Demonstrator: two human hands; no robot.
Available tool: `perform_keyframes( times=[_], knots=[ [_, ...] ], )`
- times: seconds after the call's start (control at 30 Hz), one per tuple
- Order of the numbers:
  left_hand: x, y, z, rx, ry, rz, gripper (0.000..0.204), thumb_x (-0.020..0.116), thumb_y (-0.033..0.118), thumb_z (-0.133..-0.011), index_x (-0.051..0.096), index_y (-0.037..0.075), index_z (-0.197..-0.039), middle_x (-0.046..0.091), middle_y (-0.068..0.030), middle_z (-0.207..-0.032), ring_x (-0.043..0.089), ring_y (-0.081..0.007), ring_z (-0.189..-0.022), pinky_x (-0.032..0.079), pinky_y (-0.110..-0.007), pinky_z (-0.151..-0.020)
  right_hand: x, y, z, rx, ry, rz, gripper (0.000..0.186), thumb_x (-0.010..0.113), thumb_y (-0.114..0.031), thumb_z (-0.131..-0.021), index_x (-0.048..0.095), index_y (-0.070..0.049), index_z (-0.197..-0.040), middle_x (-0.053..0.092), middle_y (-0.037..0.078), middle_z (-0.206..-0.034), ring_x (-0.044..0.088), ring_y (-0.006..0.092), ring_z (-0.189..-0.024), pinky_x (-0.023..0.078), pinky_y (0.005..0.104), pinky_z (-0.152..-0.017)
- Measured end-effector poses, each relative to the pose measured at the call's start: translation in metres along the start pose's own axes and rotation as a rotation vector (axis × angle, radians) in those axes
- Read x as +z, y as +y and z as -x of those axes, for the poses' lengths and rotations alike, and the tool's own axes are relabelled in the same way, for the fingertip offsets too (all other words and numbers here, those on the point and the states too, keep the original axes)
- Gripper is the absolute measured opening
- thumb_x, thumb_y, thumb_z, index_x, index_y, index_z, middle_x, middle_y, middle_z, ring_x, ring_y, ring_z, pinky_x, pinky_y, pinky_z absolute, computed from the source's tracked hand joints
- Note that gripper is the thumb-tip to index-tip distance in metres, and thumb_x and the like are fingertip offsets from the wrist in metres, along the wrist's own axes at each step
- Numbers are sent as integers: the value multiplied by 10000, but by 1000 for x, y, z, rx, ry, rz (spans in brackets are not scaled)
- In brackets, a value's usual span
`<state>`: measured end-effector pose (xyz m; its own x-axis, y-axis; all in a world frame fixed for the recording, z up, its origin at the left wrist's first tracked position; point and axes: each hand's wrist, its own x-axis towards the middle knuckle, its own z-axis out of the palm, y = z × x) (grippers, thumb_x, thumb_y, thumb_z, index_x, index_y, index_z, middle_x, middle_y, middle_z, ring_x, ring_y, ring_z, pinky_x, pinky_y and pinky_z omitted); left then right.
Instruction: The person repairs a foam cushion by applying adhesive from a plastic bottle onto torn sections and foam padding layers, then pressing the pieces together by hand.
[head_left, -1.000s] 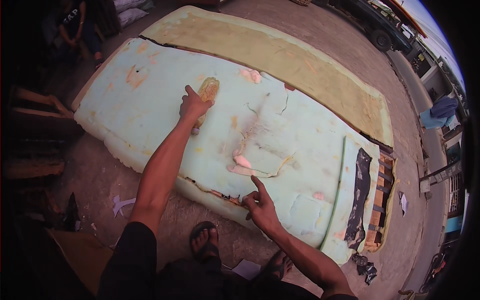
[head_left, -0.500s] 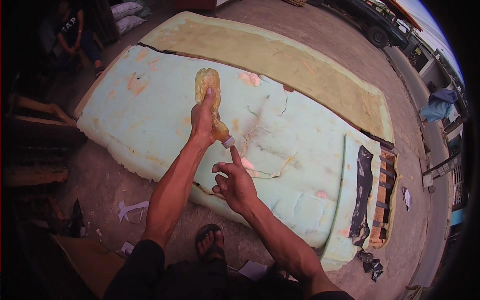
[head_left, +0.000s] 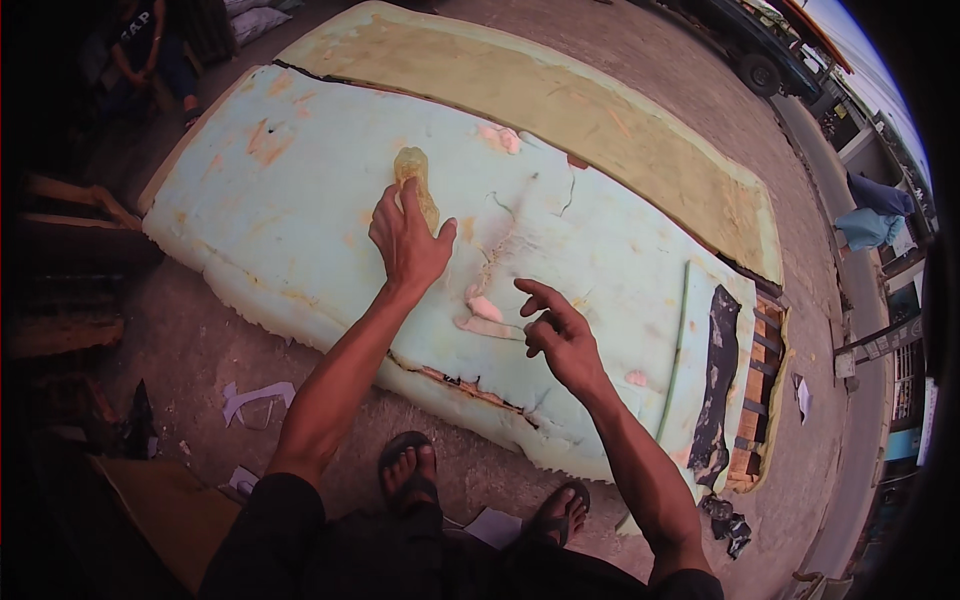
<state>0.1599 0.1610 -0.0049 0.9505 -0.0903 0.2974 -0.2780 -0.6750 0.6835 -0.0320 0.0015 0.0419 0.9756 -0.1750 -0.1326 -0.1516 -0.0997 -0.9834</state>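
A crumpled yellowish plastic bottle [head_left: 413,163] lies on a pale mint foam pad [head_left: 260,220], which has cracks, orange stains and pink patches. My left hand [head_left: 408,240] is over the bottle with fingers spread, at least one of them touching or nearly touching it; its lower end is hidden behind them. My right hand [head_left: 560,335] is above the pad beside a pink-patched crack [head_left: 483,305], its fingers loosely bent and apart, holding nothing.
A long olive foam panel [head_left: 520,100] lies behind. At right are a dark strip [head_left: 718,370] and a slatted frame [head_left: 762,390]. A seated person [head_left: 150,60] is at upper left, wooden pieces [head_left: 80,200] at left, a vehicle [head_left: 740,55] and blue cloth [head_left: 870,228] at upper right.
The bottle was lifted and tilted in my left hand half a second ago; now it lies farther back, my fingers loosened. My right hand has drawn away from its cap toward the right.
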Motion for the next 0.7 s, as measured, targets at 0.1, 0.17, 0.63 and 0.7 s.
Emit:
perform_keyframes(
  times=[0.1, 0.17, 0.63, 0.7],
  knots=[
    [0, 2, 52, 662, -424, -20, 359, 788, 224, -819, 673, 106, -1138, 473, -150, -1429, 310, -388, -1438, 217, -606, -1154, -41, 14, 12, -115, -22, 590, 565, 539, 39, -813, 656, -160, -1329, 553, 86, -1079, 583, 179, -850, 515, 341, -761],
    [3, 4, 75, 882, -570, -152, 283, 783, 208, -815, 701, 105, -1066, 477, -128, -1438, 300, -384, -1459, 186, -624, -1154, -56, 25, 18, -202, -59, 771, 554, 559, 30, -806, 669, -177, -1308, 562, 100, -1088, 603, 238, -896, 534, 369, -778],
    [16, -1, 61, 921, -649, -129, 105, 718, 171, -843, 792, 109, -800, 583, -71, -1371, 295, -338, -1481, 147, -616, -1174, -42, 54, -8, -641, -307, 1372, 517, 561, -47, -872, 672, -261, -1329, 519, 104, -1347, 518, 263, -1213, 419, 441, -1045],
    [15, -1, 59, 907, -664, -122, 103, 715, 164, -847, 794, 108, -814, 582, -74, -1373, 292, -338, -1482, 148, -599, -1178, -43, 52, -21, -698, -319, 1459, 511, 524, -86, -925, 632, -307, -1372, 491, 79, -1411, 497, 240, -1244, 393, 453, -1080]
  ],
)
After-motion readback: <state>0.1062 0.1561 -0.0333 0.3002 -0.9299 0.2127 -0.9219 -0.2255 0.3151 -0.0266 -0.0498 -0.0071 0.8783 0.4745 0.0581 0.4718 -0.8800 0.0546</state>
